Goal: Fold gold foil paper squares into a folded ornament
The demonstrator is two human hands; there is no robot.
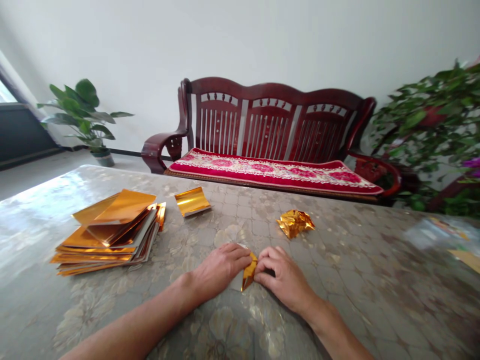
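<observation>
A small folded piece of gold foil paper (pixel 248 275) lies on the table between my hands, its lower end tapering to a point. My left hand (pixel 227 262) rests over its left side, fingers together and pressed on it; part of the paper is hidden under them. From the right, my right hand (pixel 279 275) pinches the paper's edge between thumb and curled fingers. Beyond my right hand sits a crumpled-looking gold foil piece (pixel 295 223). A single slightly curled gold foil sheet (pixel 192 201) lies farther back, left of centre.
On the left stands a loose stack of gold foil sheets (pixel 108 235). The table (pixel 210 330) has a patterned cover. A clear plastic bag (pixel 442 234) lies at the right. Behind the table are a dark wooden bench (pixel 277 120), a potted plant (pixel 86 112) and leafy greenery (pixel 431 120).
</observation>
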